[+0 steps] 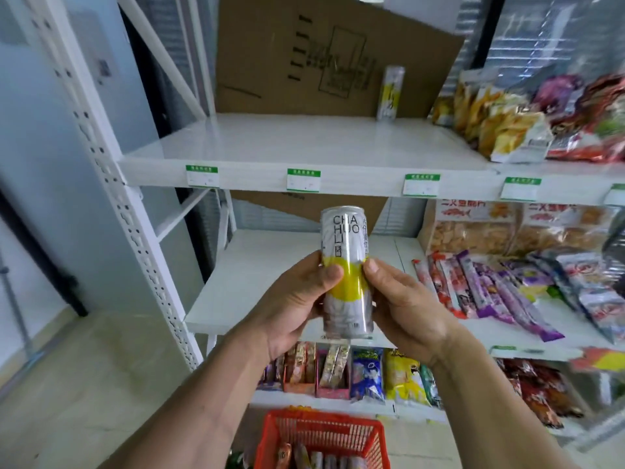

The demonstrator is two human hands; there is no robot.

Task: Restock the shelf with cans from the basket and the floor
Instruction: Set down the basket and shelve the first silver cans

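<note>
Silver and yellow, the slim can [345, 265] is standing upright at the centre of the frame, and you are holding it between both hands in front of the shelving. Your left hand [297, 299] is wrapping its thumb and fingers round the can's lower half from the left; your right hand [402, 299] is pinching the opposite side, thumb at the yellow band. Its long axis is running vertically, top rim pointing toward the upper shelf [304, 147], where a matching can [390, 93] is already standing against cardboard near the upper centre-right. That bare shelf is lying above and beyond your grip, so the coming move is probably a lift forward. Below, the red basket [324, 431] is waiting at the bottom edge with more cans.
</note>
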